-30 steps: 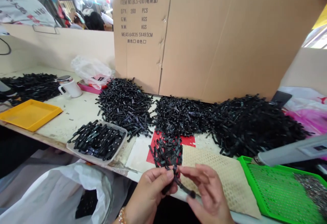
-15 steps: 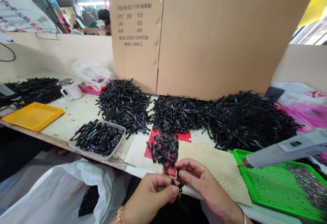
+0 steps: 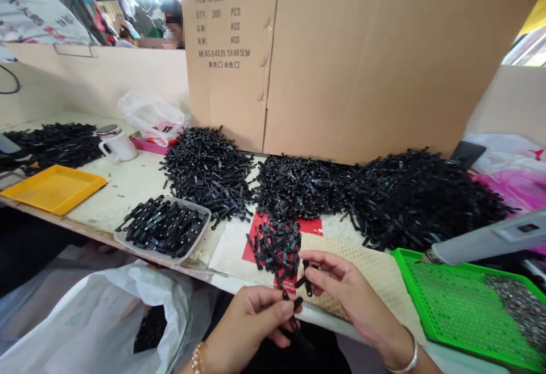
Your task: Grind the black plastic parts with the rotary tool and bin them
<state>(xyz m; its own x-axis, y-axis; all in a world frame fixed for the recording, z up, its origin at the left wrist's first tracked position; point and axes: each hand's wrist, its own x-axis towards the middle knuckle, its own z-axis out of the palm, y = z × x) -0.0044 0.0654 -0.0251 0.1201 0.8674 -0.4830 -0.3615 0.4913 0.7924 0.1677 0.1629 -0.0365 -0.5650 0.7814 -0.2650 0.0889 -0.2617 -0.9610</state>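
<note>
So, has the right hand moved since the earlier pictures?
Yes. The right hand lifted its small black plastic piece away from the left hand, further over the beige perforated mat.

- Looks like a small factory assembly bench, probably: heaps of black plastic parts (image 3: 409, 200) are piled along the worktable (image 3: 128, 183).
- A shipping carton (image 3: 341, 55) printed with item number and quantity is stood behind.
- Sorting trays (image 3: 51, 189) are laid out.

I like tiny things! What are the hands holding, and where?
Each pinches a small black plastic strip at its end: left hand one, right hand another.
</note>
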